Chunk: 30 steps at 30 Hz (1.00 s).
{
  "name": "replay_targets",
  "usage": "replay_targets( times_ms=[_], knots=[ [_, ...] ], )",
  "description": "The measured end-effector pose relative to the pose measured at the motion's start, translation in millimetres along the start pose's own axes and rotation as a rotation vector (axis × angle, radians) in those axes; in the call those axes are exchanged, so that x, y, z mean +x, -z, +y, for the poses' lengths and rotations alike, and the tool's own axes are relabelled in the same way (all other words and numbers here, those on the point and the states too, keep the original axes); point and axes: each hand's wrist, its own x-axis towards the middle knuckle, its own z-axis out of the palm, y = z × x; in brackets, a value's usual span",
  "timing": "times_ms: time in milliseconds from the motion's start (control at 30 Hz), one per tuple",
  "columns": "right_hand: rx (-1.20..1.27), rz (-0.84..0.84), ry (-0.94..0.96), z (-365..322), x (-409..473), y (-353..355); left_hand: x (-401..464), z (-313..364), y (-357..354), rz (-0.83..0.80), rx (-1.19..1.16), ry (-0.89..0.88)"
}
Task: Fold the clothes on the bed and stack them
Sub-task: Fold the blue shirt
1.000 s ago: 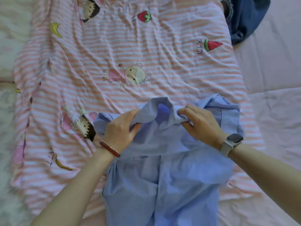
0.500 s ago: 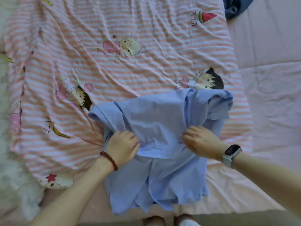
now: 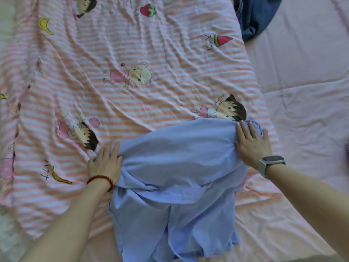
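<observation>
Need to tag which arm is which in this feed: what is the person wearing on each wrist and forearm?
The left hand has a dark red beaded bracelet at the wrist. The right hand has a smartwatch with a dark rectangular face and a pale grey strap. Both forearms are bare, with no sleeves in view.

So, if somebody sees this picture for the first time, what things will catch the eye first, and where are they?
First, the light blue cotton shirt, half folded on the near part of the bed, with the left hand and the right hand lying flat on its two sides. Under it spreads the pink and white striped cartoon sheet, which fills most of the view. A crumpled dark blue garment lies at the far right edge.
</observation>
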Motion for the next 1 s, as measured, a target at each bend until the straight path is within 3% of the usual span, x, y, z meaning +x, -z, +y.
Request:
replay_targets(
  times_ms=[100, 200, 333, 467, 633, 800, 1000],
  knots=[
    [0.086, 0.204, 0.009, -9, 6, -5, 10, 5, 9, 0.035, 0.064, 0.028],
    [0.134, 0.365, 0.087, -14, 25, 5, 20, 13, 25, -0.057, 0.123, 0.049],
    [0.067, 0.145, 0.108, -10, 40, 14, 17, 5, 29, -0.152, 0.189, 0.06],
    [-0.002, 0.084, 0.003, -20, 36, 25, 23, 9, 33, -0.082, 0.148, -0.143],
    [0.07, 0.029, 0.064, -20, 31, 44, 37, 14, 48, -0.269, -0.053, -0.173],
    [0.126, 0.158, 0.0, -1, 35, 71, 42, 15, 88, -0.01, -0.105, -0.201],
    [0.355, 0.628, -0.105, 13, 61, 138, 53, 24, 160, 0.519, -0.153, -0.093]
  ],
)
